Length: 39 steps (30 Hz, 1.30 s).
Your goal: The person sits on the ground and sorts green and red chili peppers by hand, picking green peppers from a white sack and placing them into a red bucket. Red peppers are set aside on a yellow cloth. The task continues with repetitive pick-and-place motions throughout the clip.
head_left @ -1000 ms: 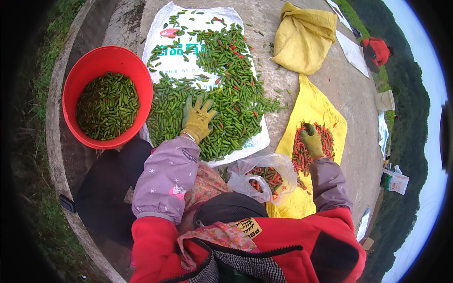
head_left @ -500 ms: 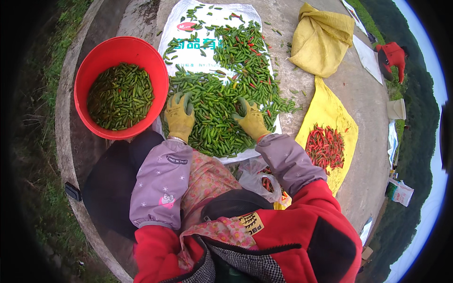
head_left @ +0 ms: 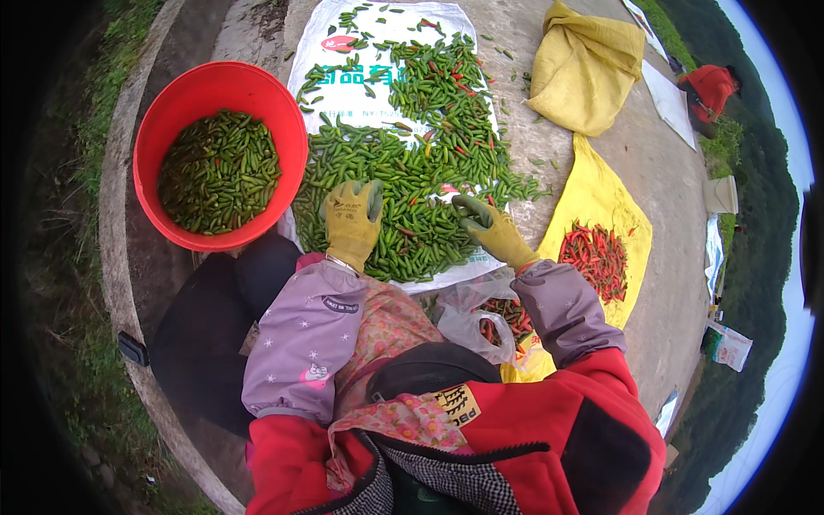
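Observation:
Green chili peppers [head_left: 412,227], with a few red ones among them, lie thick over a white woven sack [head_left: 455,273] on the ground. My left hand [head_left: 353,223], in a yellow glove with green fingers, rests on the pile at its left side, fingers pointing away and thumb apart. Gloved the same way, my right hand [head_left: 496,230] is over the pile's right edge, its thumb and fingers apart. I see nothing held in either hand. By the right hand, a patch of the sack shows through the peppers.
A red bucket [head_left: 296,163] part full of green chilies stands at the left. At the right, red chilies [head_left: 594,262] lie on a yellow sack [head_left: 592,180], below a folded yellow sack [head_left: 586,69]. A clear plastic bag [head_left: 463,322] sits before me. Another person [head_left: 711,90] bends far right.
My right hand has moved right and a little nearer, baring some sack. My left hand has shifted slightly right. The far person has changed posture.

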### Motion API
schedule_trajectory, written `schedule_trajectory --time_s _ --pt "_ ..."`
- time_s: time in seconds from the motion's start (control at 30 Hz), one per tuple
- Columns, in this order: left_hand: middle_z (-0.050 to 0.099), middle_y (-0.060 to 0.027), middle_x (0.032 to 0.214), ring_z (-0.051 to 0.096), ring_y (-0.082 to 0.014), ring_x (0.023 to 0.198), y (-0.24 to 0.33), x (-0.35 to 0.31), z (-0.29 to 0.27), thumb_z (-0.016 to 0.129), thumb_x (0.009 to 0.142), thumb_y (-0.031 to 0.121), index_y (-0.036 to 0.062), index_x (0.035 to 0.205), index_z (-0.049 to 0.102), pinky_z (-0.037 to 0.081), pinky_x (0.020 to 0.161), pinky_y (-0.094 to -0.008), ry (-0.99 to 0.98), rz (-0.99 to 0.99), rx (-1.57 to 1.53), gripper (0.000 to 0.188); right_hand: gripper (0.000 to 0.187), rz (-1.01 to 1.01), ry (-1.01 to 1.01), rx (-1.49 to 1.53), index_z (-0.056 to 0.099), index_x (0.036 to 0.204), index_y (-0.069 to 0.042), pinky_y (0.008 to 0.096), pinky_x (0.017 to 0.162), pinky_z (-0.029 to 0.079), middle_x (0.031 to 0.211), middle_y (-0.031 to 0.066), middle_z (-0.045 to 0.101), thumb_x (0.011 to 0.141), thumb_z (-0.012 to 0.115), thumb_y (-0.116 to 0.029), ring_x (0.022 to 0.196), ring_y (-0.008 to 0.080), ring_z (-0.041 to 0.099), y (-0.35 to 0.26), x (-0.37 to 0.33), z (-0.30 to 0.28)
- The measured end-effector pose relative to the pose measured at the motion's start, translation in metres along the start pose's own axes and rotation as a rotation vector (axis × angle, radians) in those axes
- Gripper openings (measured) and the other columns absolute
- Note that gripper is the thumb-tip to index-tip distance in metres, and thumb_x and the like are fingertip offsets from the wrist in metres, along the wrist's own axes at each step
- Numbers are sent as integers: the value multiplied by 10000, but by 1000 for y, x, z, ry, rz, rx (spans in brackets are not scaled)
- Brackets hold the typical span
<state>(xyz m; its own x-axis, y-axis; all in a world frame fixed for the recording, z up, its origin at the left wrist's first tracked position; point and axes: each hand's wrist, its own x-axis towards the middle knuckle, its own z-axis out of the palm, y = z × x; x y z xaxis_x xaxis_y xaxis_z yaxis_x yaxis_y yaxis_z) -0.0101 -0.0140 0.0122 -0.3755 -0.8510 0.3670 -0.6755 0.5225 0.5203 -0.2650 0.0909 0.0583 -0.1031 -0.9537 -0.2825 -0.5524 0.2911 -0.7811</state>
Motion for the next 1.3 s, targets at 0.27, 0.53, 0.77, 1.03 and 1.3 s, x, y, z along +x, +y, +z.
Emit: schedule_trajectory --time_s 0.27,0.53,0.77,1.03,1.3 --pt "517 -72 1248 359 -323 1306 28 -23 32 703 739 267 153 1052 629 240 1080 -500 -491 235 192 340 363 184 349 -338 616 1140 -53 414 857 490 1072 134 676 828 649 -235 996 323 634 90 23 -48" --pt "567 -62 1146 464 -305 1199 19 -28 18 716 732 183 159 995 665 337 1015 -474 -128 89 11 269 541 285 236 -736 565 1201 -58 441 859 484 962 188 679 765 720 -339 953 357 638 99 45 -11" --pt "636 -4 889 624 -168 818 8 -32 -8 654 901 226 117 1063 660 514 684 -296 -120 -844 -1349 195 433 140 177 -152 603 1195 -16 353 864 501 1067 154 691 824 688 -222 971 246 664 46 37 7" --pt "638 15 1005 629 -155 935 8 -45 -12 575 953 371 150 1184 567 526 844 -323 -291 -1037 -1860 320 422 -101 100 -22 565 1222 -33 348 816 522 1032 116 695 851 674 -203 898 240 673 -12 58 41" --pt "598 -72 1215 560 -255 1176 5 -46 -2 515 975 313 66 1344 453 467 980 -393 -272 -774 -1954 448 340 191 -388 678 566 1205 -10 217 601 523 963 29 660 901 609 -157 707 71 602 -56 45 60"
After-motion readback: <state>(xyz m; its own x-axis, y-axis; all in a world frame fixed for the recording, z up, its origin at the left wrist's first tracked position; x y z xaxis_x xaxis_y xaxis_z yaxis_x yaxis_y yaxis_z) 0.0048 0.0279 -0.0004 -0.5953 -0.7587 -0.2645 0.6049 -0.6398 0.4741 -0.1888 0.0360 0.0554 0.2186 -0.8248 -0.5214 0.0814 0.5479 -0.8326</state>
